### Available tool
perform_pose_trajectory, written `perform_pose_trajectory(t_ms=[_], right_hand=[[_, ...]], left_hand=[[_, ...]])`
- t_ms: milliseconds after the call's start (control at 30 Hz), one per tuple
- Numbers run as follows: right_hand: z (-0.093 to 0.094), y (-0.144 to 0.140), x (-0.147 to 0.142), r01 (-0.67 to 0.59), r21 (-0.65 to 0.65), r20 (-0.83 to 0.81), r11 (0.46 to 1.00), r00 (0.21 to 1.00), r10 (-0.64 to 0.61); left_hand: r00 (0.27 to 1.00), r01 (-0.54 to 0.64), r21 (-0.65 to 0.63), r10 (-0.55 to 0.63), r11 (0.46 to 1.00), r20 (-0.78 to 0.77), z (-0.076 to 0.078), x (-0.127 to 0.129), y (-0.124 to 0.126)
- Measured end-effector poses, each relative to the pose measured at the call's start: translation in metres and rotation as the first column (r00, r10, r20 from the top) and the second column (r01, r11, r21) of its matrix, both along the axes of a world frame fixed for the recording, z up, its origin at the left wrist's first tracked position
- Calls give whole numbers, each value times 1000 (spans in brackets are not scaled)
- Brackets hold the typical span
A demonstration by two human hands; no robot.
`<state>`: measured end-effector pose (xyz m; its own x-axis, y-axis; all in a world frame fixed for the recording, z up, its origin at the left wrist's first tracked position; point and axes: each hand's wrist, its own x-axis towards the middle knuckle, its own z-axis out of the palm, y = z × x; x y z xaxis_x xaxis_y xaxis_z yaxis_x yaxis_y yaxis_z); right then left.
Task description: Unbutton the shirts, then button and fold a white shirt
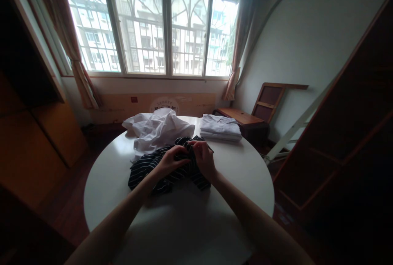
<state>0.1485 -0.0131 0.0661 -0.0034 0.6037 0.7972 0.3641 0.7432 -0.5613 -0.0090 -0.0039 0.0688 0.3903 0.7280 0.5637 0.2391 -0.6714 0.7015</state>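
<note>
A white table [107, 183] fills the lower middle. At centre, left hand [172, 159] and right hand [204, 159] pinch striped cloth [143, 169]; hard tugging could drag the crumpled white cloth [159, 128].

Just one head cam here, pretty close in, looking forward and down from the near side of the round white table [107, 183], window [168, 28] beyond it.

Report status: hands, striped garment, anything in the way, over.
Left hand and right hand at the striped garment, near its far side. Garment bunched on white table. Crumpled white cloth crowding just beyond; folded white stack farther right.
</note>
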Motion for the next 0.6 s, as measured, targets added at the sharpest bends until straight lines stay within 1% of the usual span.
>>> perform_pose_trajectory(t_ms=[33,67,133,167,200,267,333,400,500,600], right_hand=[[1,0,0,-3,5,2,1000,1000,3],[1,-1,0,-1,8,-2,1000,1000,1],[2,-2,0,18,10,-17,1000,1000,-17],[2,-2,0,31,12,-24,999,999,-30],[2,-3,-1,42,15,-25,999,999,-42],[2,-4,-1,56,28,-16,998,998,-55],[1,-4,-2,55,47,0,997,998,-55],[1,-5,-2,52,57,8,997,999,-52],[2,-5,-2,54,38,5,998,999,-54],[2,-5,-1,49,23,10,999,999,-49]], left_hand=[[998,-59,65,59,996,8,-2,1,1],[990,-140,133,138,981,22,-3,1,1],[955,-294,258,295,920,37,-3,1,1],[941,-329,310,338,892,26,-3,2,0],[937,-325,354,349,877,-4,-2,2,-1],[950,-239,401,299,884,-93,-3,3,-2],[959,-153,388,231,909,-162,-6,4,-3],[966,-116,326,182,938,-181,-10,4,-2],[975,-139,198,170,970,-146,-17,4,-2],[978,-176,92,185,980,-100,-20,6,-3]])
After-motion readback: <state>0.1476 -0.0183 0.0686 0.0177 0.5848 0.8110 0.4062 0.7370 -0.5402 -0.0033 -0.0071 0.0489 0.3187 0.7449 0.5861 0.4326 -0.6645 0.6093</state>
